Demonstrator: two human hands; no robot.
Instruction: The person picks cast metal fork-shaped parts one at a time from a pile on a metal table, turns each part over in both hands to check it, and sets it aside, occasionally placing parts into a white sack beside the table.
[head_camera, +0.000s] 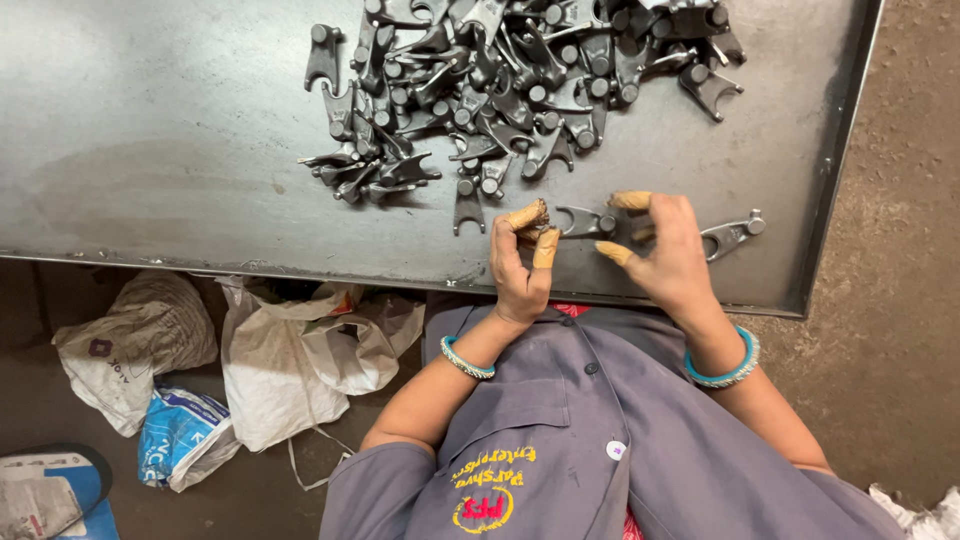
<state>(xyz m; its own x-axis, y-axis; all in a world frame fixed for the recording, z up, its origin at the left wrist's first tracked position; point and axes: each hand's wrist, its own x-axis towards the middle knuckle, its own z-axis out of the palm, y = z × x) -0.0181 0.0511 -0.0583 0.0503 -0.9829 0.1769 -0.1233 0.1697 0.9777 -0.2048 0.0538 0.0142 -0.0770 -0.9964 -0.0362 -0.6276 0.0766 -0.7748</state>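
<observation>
Both hands on one forked metal part at the bench's near edge.

I see my left hand (520, 265) and right hand (665, 250), fingers (545, 248) taped, pinched closed on the forked part (585, 222); it sits just below the heap of parts (500, 90) on the steel bench (150, 130), another part (735, 235) beside.

My work surface is a grey steel table (150, 120) with a raised rim along its right and near edges. A heap of dark forked metal parts (500, 90) lies on it in the upper middle of the frame. One part (467, 205) sits alone just below the heap, another (735, 233) lies flat near the table's lower right corner. The left half shows dull smudges.
</observation>
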